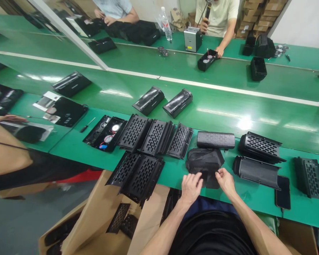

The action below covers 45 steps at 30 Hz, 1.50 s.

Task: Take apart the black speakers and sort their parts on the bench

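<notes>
My left hand (191, 189) and my right hand (226, 181) are at the near edge of the green bench. Between them is a thin black cloth sheet (210, 180), its two sides pinched in my fingers. Just beyond it lies a loose pile of similar black sheets (202, 157). A black slotted speaker cover (216, 140) rests behind the pile. To the left several more slotted covers (181, 141) stand side by side. On the right are a cover with its slots showing (263, 145) and one with a plain dark inner face (257, 171).
A phone (283, 193) with a cable lies at the right near edge. Two speaker housings (178, 102) sit on the raised middle strip. Open cardboard boxes (95, 212) stand below the bench. Co-workers sit opposite, and another person's arm (7, 145) is at far left.
</notes>
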Tool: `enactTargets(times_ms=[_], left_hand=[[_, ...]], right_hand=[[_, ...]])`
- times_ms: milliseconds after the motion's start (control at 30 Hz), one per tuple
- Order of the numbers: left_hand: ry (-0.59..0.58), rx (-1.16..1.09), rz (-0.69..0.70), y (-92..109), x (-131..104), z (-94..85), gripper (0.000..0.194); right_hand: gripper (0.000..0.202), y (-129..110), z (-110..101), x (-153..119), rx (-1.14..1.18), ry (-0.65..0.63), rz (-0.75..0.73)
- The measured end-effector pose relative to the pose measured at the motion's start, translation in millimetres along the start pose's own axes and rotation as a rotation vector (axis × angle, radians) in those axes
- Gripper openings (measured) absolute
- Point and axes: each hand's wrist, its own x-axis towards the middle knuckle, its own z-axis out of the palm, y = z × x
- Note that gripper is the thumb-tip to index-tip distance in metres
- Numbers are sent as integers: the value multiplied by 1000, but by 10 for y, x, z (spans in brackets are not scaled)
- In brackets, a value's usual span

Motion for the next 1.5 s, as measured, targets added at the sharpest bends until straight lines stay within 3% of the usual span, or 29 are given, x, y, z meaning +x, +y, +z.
enactTargets(times_ms=[100,433,633,767,933,1000,1200,1500], left_hand=[[-60,-1,151,134,-1,39,31],[95,100,-46,-84,14,-125,23],[151,115,-3,102,309,-111,48],[180,138,-13,56,395,-125,36],[174,136,54,-18,417,-155,42],[189,139,81,-20,428,-152,36],[249,120,191,-52,407,-137,14],[314,114,256,-146,346,-140,14]], right_hand=[[20,-3,19,7,-15,10,-5],[12,12,26,17,-70,-14,23],[12,-19,16,22,-93,-29,26],[13,-2,5,27,-84,-14,29],[27,23,7,-64,-21,51,1],[30,9,9,-112,11,85,-11],[27,-141,3,-107,79,159,-98],[26,-494,-29,225,31,224,-194]])
